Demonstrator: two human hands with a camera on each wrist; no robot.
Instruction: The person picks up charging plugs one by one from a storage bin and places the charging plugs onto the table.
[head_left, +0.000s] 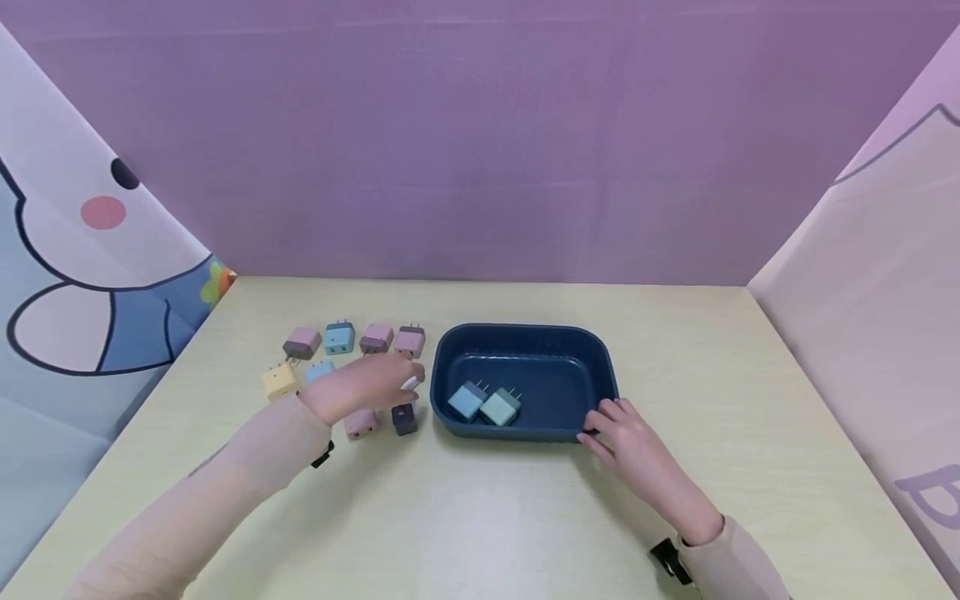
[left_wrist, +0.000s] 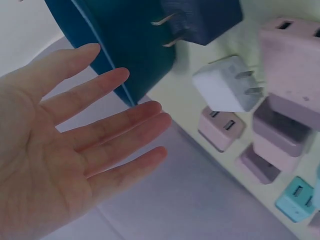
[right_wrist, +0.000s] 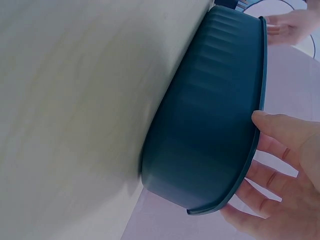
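A dark blue rectangular tub (head_left: 555, 375) holds a blue plug charger (head_left: 467, 402) and a green plug charger (head_left: 500, 407). At its near right corner my right hand (head_left: 628, 442) grips the rim, thumb on the front edge, as the right wrist view shows. Left of the tub, my left hand (head_left: 367, 387) hovers over the chargers with fingers spread and nothing in them. Closest to it are a white charger (left_wrist: 225, 82) and a dark navy charger (head_left: 404, 419), its prongs towards the tub in the left wrist view.
Several other chargers sit left of the tub: pink-and-mauve ones (head_left: 302, 342) in the back row, a light blue one (head_left: 339, 337), a yellow one (head_left: 281, 381) and a pink one (head_left: 361, 423). A purple cloth wall (head_left: 480, 150) stands behind the pale table (head_left: 487, 517).
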